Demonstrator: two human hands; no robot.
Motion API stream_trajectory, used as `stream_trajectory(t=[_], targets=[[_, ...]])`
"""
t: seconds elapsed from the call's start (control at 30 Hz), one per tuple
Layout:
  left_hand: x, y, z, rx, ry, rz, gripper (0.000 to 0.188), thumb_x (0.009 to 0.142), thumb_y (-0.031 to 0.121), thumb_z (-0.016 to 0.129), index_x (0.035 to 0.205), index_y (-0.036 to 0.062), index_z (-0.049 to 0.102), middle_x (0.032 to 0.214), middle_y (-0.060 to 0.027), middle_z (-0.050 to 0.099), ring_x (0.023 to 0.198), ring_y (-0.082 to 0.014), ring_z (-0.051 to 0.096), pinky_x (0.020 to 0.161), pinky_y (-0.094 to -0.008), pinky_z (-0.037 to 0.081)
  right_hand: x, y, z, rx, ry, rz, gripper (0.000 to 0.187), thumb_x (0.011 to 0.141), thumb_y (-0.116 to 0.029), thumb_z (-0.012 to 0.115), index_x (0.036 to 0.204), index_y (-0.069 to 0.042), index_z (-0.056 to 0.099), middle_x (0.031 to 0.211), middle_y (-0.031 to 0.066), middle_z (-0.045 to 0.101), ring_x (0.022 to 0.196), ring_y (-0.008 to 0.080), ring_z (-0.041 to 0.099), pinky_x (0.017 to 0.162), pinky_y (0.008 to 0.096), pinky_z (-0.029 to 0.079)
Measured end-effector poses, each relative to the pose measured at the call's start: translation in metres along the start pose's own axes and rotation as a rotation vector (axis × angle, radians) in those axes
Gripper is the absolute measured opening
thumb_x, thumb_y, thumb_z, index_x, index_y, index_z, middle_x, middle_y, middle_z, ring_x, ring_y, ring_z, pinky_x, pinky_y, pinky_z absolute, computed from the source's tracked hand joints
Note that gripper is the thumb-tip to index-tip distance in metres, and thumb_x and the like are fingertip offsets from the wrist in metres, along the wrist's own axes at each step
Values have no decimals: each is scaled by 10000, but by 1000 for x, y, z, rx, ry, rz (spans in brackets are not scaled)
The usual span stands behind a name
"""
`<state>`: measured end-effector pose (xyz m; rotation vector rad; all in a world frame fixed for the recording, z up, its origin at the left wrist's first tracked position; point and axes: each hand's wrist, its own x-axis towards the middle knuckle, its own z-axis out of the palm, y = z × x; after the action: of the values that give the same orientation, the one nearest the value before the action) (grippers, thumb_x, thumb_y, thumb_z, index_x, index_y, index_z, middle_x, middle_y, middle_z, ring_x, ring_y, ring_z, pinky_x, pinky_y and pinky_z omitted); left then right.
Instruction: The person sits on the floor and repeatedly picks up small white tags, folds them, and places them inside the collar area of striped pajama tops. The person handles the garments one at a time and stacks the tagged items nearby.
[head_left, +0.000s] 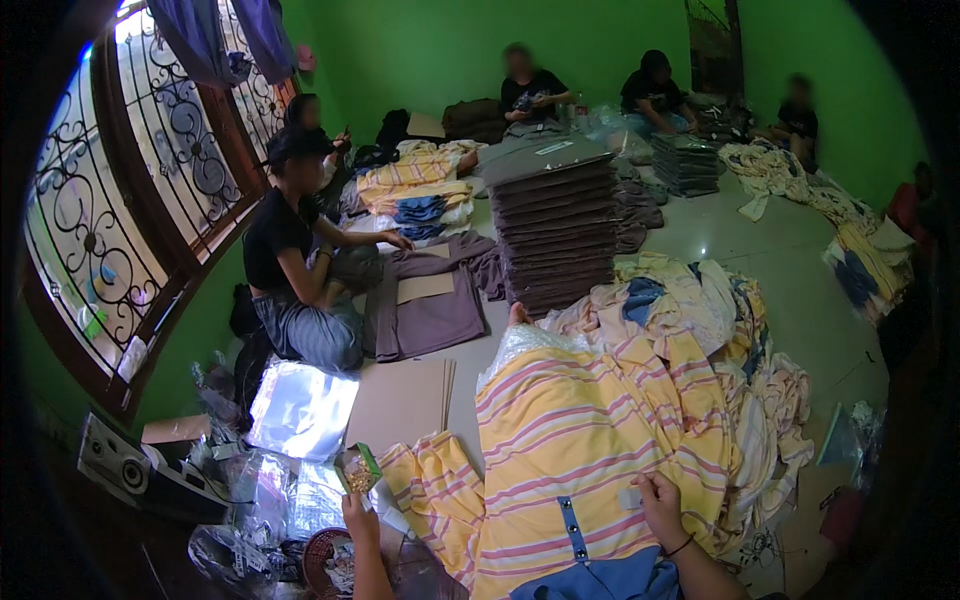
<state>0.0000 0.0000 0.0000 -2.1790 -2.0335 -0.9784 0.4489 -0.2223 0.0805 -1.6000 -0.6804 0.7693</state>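
A yellow shirt with pink and white stripes (570, 420) is spread out in front of me, its blue collar (610, 578) nearest me and a blue buttoned placket (572, 528) running up the middle. My right hand (662, 510) is over the shirt, pinching a small pale tag (629, 497). At the lower left, the fingers of my left hand (360, 518) close on the near edge of a small green box (372, 458). Tiny tan pieces fill the box, too small to name. One striped sleeve (440, 495) lies to the left.
A tall stack of bagged dark garments (553, 230) stands beyond the shirt. Cardboard sheets (400, 400), clear plastic bags (305, 410) and a red basket (320, 560) lie left. Heaped striped clothes (770, 400) lie right. A co-worker (300, 250) sits at a brown garment (430, 310).
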Motion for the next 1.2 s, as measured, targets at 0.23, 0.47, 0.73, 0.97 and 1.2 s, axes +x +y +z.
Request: stream_trajectory(t=[0.23,0.47,0.73,0.97,1.2], targets=[[-21,101,-64,-110,50,383,199,611,-12,597,799,14,538,823,-158,532,768,-331,526,656,-389,437,-4,-30,8,-72,-202,-78,216,852,-189,510,879,6,598,663,-1,548,598,53,483,568,207,417],[-66,226,-90,-383,-182,787,242,567,27,642,801,25,580,812,-127,570,716,-277,565,617,-346,466,-43,-54,10,24,-484,16,333,836,-328,537,953,-18,579,597,-28,476,518,42,403,486,185,351],[-103,319,-92,-624,-469,1187,354,570,55,613,923,41,587,863,-85,570,720,-233,573,611,-306,463,-78,-34,-48,241,-260,36,323,842,-291,507,949,10,559,730,46,555,702,87,494,620,240,399],[-140,346,-66,-878,-388,937,348,678,-15,606,1019,8,541,945,-163,551,716,-266,565,599,-314,460,-102,22,-139,-116,242,-104,198,820,-201,464,924,-35,493,847,50,495,804,167,502,700,336,402],[-157,322,0,-723,-404,938,136,705,-17,581,836,20,566,674,-118,568,597,-239,551,534,-322,426,-141,41,-242,825,910,78,127,823,-253,472,794,-131,451,657,-35,437,581,59,421,544,219,358]])
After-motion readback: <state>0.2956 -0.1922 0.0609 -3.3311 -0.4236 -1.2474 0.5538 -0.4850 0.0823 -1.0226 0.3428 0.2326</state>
